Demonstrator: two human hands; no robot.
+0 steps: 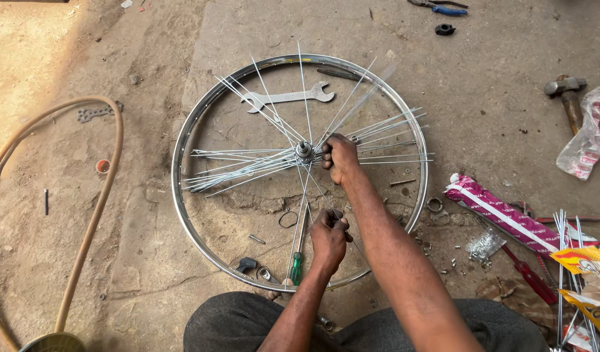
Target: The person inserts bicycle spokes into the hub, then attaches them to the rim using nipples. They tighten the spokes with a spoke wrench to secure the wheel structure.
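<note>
A bare bicycle wheel rim (182,140) lies flat on the concrete floor, with loose metal spokes (241,171) fanning out from the hub (304,151) at its centre. My right hand (341,158) grips the hub end of the spokes just right of the hub. My left hand (329,236) is closed around the outer end of one spoke near the rim's near side. A green-handled screwdriver (297,264) lies under the spokes beside my left hand.
A double-ended spanner (288,98) lies inside the rim at the back. A hammer (568,98), a pink-and-white packet (502,212), a red screwdriver (528,274) and a bundle of spare spokes (564,261) lie to the right. A tan hose (94,202) curves at left. Blue pliers (443,8) lie far back.
</note>
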